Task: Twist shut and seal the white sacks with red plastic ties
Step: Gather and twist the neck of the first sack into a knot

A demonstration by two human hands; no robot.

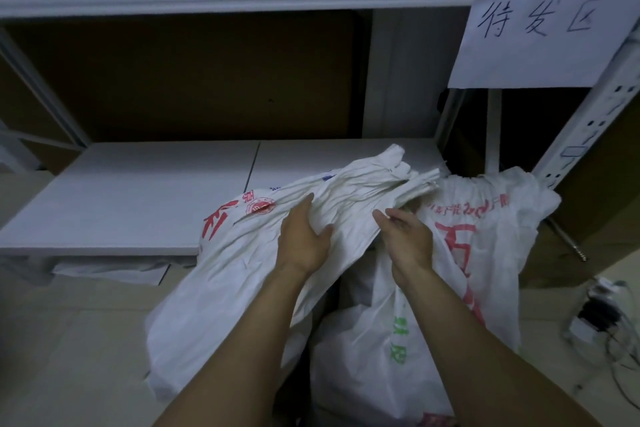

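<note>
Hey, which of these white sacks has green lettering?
The low front sack, beneath the right forearm. The tilted sack that the left hand grips and the rear sack at right both carry red print.

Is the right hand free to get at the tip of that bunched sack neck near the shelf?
Probably yes. The right hand is open beside the white sack's gathered neck, holding nothing, and nothing lies between it and the tip. The left hand holds the neck lower down.
</note>
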